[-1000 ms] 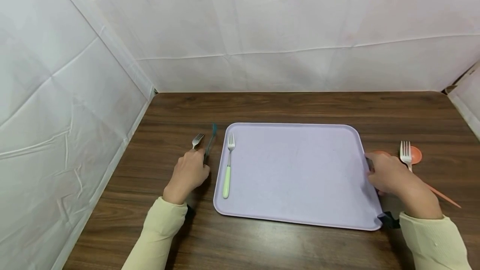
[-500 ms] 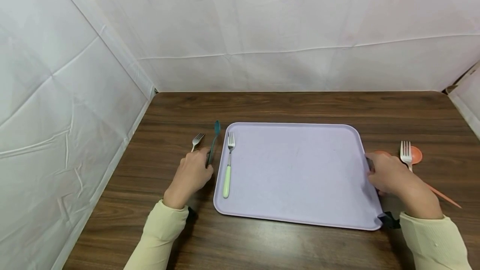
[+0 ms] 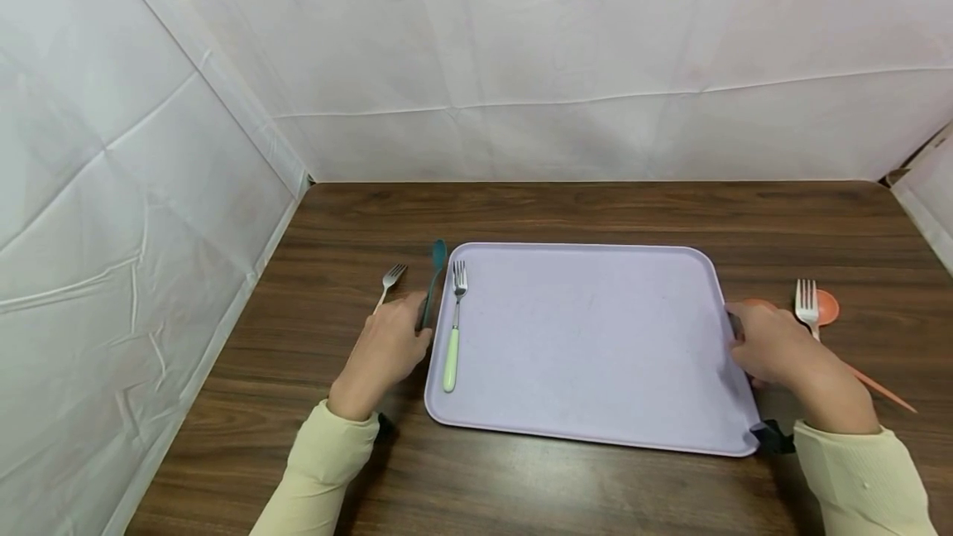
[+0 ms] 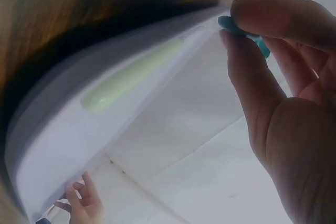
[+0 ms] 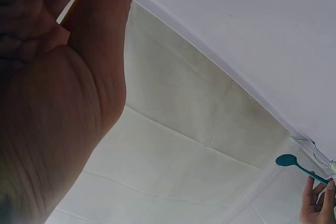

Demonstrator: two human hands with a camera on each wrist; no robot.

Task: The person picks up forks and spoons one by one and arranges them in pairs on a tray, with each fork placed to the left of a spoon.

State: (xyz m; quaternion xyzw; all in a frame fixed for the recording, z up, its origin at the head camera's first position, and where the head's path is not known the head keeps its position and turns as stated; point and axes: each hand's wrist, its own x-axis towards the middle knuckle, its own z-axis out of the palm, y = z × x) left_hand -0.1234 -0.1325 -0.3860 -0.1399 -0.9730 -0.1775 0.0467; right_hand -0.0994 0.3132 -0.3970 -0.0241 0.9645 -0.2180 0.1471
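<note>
My left hand [image 3: 387, 350] pinches the handle of a teal spoon [image 3: 439, 254] between thumb and fingertips, just outside the tray's left rim. Its bowl [image 5: 286, 160] points away from the hand in the right wrist view. On the lilac tray [image 3: 596, 346], along the left side, lies a fork with a pale green handle [image 3: 451, 360]. Beyond my left hand, a small fork [image 3: 390, 278] lies on the table, its lower handle hidden by the hand. My right hand [image 3: 778, 346] rests at the tray's right rim, fingers loosely bent, thumb close to the edge.
To the right, a white-handled fork [image 3: 806, 303] overlaps an orange spoon [image 3: 826, 308]; another orange bowl [image 3: 759, 303] shows behind my right hand. An orange handle [image 3: 886, 391] sticks out past the wrist. White cloth walls [image 3: 551, 139] enclose the wooden table [image 3: 566, 209].
My left hand has shifted slightly right toward the tray with the teal spoon, whose bowl has turned more into view. My right hand and the tray have stayed put.
</note>
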